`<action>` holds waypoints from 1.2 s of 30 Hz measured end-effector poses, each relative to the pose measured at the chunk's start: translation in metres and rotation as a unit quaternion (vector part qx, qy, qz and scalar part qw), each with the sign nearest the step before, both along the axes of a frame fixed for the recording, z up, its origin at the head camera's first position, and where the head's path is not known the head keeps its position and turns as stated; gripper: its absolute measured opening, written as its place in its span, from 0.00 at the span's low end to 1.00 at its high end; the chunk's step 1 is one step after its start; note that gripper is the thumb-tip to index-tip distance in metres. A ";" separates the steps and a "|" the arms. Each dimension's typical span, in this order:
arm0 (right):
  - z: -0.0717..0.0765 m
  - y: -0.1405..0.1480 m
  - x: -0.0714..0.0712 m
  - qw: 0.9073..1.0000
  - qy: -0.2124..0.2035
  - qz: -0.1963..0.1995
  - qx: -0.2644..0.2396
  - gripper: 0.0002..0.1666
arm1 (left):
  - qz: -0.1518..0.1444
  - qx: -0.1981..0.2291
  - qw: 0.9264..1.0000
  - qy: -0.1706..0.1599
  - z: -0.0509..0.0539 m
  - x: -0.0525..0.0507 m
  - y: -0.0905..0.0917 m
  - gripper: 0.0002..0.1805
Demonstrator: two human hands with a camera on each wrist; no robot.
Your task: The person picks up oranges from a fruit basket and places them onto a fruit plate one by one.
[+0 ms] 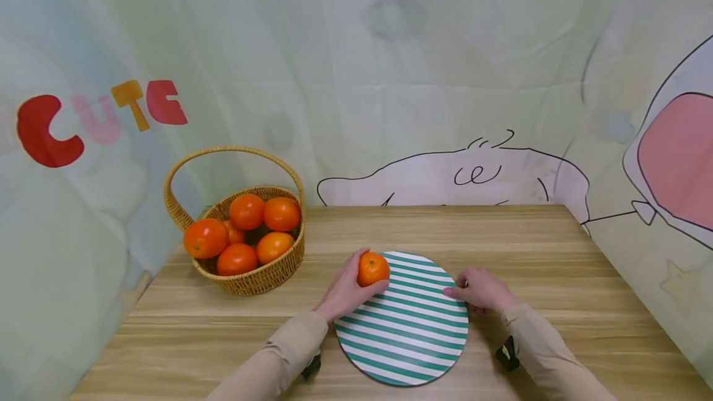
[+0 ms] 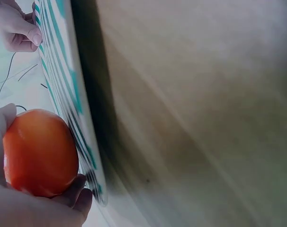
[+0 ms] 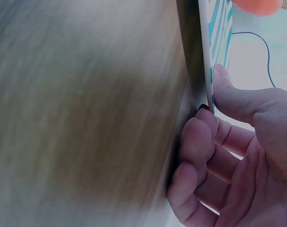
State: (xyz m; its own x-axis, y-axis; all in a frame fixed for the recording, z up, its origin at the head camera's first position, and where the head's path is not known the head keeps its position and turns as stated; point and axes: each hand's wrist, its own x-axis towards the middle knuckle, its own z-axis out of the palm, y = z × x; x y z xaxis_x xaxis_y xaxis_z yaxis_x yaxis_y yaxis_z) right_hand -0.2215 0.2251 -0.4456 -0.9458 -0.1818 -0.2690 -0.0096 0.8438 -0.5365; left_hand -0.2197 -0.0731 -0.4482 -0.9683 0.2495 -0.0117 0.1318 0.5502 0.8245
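Observation:
My left hand (image 1: 346,293) grips an orange (image 1: 373,270), its thumb and fingers curved round the sides. The fruit is at the left part of a round placemat (image 1: 412,339) with green and white stripes; whether it bears its weight on the mat I cannot tell. In the left wrist view the orange (image 2: 41,153) looks smooth and shiny, close against the striped face. At the mat's right edge my right hand (image 1: 483,289) pinches the rim. The right wrist view shows the thumb (image 3: 238,97) on the striped top and curled fingers (image 3: 198,137) at the edge and below it.
A wicker basket (image 1: 278,277) with a tall arched handle stands at the back left, holding several oranges (image 1: 237,259). All of this is on a wooden table (image 1: 557,265). Printed curtains (image 1: 345,67) hang behind the table and along its sides.

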 end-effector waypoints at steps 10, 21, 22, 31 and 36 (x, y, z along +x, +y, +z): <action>0.000 -0.001 0.000 1.000 -0.002 -0.001 -0.002 0.15 | 0.001 -0.012 1.000 0.000 0.000 -0.005 0.004 0.45; 0.006 -0.006 0.004 0.997 -0.038 -0.052 -0.050 0.15 | -0.001 -0.022 1.000 0.002 0.002 -0.008 0.006 0.46; 0.006 -0.006 0.004 0.997 -0.039 -0.053 -0.051 0.15 | 0.000 -0.022 1.000 0.002 0.001 -0.009 0.006 0.46; 0.006 -0.005 0.001 0.995 -0.055 -0.044 -0.064 0.15 | 0.000 -0.022 1.000 0.000 0.000 -0.010 0.007 0.45; 0.007 -0.006 0.002 0.995 -0.056 -0.040 -0.069 0.17 | -0.004 -0.018 1.000 0.007 0.001 -0.009 0.006 0.45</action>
State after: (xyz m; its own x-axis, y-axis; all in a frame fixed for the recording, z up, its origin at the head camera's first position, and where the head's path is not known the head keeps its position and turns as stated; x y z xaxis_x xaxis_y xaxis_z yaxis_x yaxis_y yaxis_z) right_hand -0.2195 0.2194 -0.4382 -0.9246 -0.1498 -0.3503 0.1206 0.7571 -0.6420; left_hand -0.2287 -0.0667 -0.4473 -0.9664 0.2570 -0.0078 0.1476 0.5791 0.8018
